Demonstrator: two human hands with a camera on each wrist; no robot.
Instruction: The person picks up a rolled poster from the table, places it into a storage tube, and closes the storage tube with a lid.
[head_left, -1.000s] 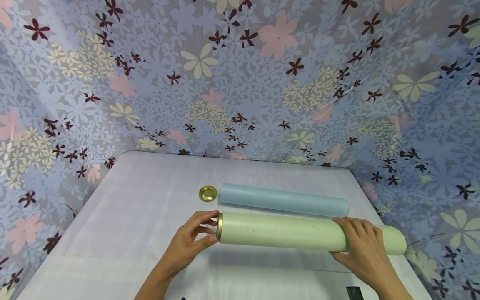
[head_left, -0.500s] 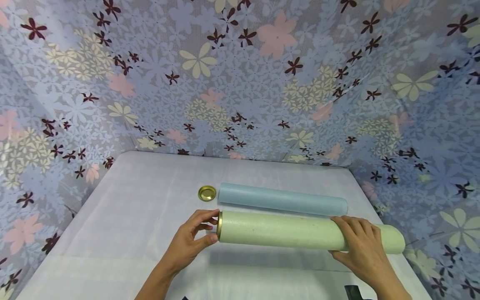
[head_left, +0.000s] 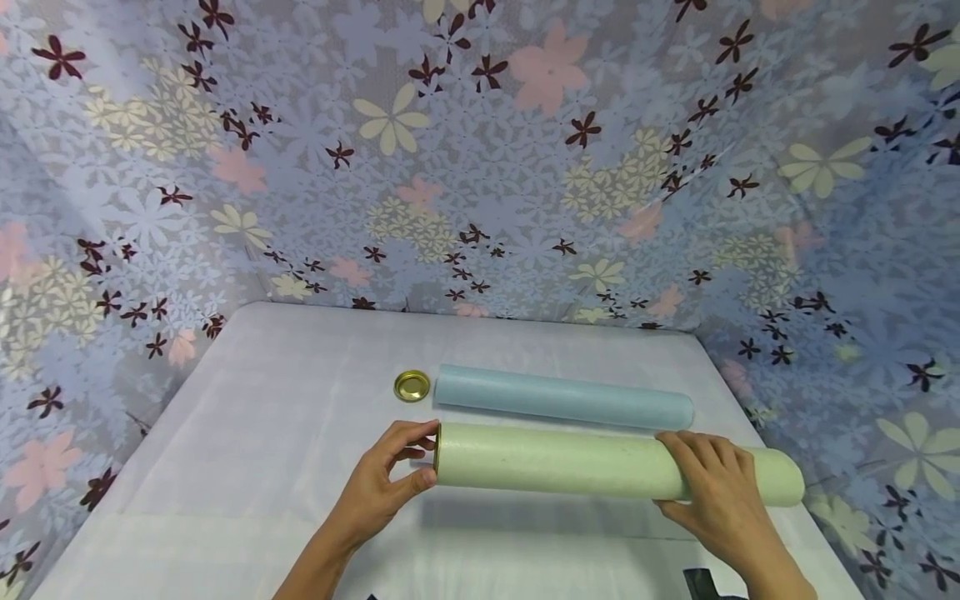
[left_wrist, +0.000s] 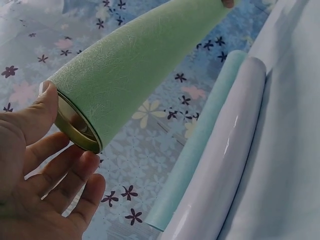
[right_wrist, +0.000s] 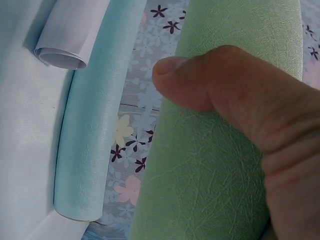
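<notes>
A long pale green cardboard tube (head_left: 547, 461) is held level above the table. At its left end my left hand (head_left: 381, 477) pinches a gold metal lid (left_wrist: 77, 136) between the thumb and fingertips; in the left wrist view the lid's recessed face shows. My right hand (head_left: 716, 483) grips the tube near its right end, thumb on the near side and fingers over the top. Behind the green tube a light blue tube (head_left: 562, 396) lies on the table. Beside the blue tube's left end sits another gold lid (head_left: 412, 386).
The table (head_left: 300, 392) has a white cover, with floral curtains (head_left: 480, 167) hanging around it. A white paper roll (right_wrist: 75, 30) lies along the blue tube in both wrist views; in the head view it is hidden. A black strip (head_left: 701, 583) shows at the bottom edge.
The gold band at the green tube's left end has narrowed as the lid has gone further in. The tube and right hand have shifted slightly left.
</notes>
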